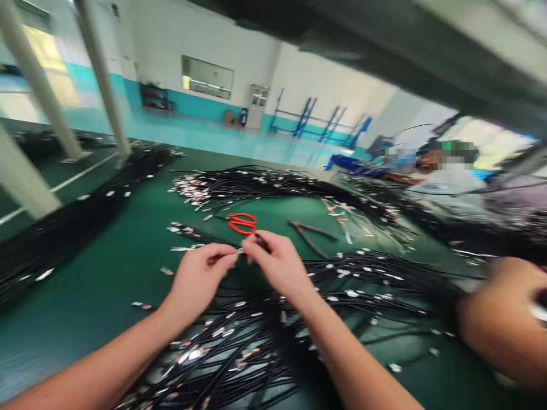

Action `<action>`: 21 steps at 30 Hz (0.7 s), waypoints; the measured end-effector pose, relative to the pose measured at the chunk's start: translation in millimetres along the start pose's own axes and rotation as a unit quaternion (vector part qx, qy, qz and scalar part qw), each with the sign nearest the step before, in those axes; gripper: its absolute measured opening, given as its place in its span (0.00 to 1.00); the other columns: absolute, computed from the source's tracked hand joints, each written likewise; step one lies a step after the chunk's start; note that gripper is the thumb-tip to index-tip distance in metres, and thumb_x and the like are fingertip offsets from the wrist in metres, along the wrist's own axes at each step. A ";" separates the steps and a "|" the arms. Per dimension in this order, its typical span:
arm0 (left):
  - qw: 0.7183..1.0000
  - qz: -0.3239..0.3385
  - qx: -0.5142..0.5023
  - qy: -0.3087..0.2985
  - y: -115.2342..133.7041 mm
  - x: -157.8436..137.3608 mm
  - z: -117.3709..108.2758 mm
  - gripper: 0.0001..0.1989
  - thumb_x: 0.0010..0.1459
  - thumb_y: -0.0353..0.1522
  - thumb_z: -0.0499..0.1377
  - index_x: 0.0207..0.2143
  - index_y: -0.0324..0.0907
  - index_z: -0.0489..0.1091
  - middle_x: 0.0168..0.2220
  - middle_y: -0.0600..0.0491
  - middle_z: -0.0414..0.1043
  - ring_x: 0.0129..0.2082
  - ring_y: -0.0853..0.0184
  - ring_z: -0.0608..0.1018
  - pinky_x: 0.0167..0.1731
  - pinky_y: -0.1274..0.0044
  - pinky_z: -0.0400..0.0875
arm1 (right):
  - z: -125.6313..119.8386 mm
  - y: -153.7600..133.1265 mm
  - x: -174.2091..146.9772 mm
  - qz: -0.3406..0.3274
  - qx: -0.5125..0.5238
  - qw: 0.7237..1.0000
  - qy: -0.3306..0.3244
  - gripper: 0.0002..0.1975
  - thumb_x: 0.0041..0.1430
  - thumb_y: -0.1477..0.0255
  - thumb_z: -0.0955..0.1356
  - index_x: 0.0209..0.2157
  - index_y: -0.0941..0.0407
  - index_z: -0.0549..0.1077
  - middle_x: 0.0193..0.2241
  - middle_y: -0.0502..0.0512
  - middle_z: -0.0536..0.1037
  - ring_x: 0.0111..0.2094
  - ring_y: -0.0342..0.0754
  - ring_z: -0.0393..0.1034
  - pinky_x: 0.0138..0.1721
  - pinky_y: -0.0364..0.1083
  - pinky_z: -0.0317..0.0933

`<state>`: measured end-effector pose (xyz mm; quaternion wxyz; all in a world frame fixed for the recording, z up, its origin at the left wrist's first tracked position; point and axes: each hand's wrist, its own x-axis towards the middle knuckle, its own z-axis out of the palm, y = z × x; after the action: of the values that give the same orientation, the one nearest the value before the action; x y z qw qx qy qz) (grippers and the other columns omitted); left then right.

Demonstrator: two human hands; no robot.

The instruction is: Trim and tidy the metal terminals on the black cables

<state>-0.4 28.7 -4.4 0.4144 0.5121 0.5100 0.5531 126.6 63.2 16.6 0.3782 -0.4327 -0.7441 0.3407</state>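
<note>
At the middle of the bench, my left hand (200, 276) and my right hand (280, 262) meet with fingertips pinched close together. A thin pale piece (241, 251) shows between them, seemingly the end of a black cable; the fingers and blur hide most of it. Just beyond my fingers lie red-handled scissors (243, 223). Pliers with dark handles (314, 236) rest open to the right of them. Below my wrists spreads a bundle of black cables (239, 353) with white tags and bare ends.
More black cable bundles lie at the left (85, 210), along the back (265, 183) and on the right (380, 273) of the green bench top (81, 319). Another person's blurred arm (504, 324) reaches in from the right. Pale posts (102, 80) stand at the left.
</note>
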 end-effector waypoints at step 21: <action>0.983 0.121 0.134 0.028 -5.6 -3.9 -6.6 0.10 0.52 0.27 0.55 0.33 0.41 0.75 0.25 0.53 0.69 0.27 0.69 0.69 0.30 0.77 0.64 | -4.6 -0.9 -1.6 -0.001 -0.037 0.999 -0.020 0.15 0.54 0.70 0.61 0.16 0.56 0.61 0.15 0.47 0.61 0.19 0.40 0.54 0.22 0.42 0.49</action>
<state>-6.7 24.7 -10.3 0.2578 0.6050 0.5250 0.5402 130.7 62.2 19.2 0.3479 -0.4383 -0.7640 0.3212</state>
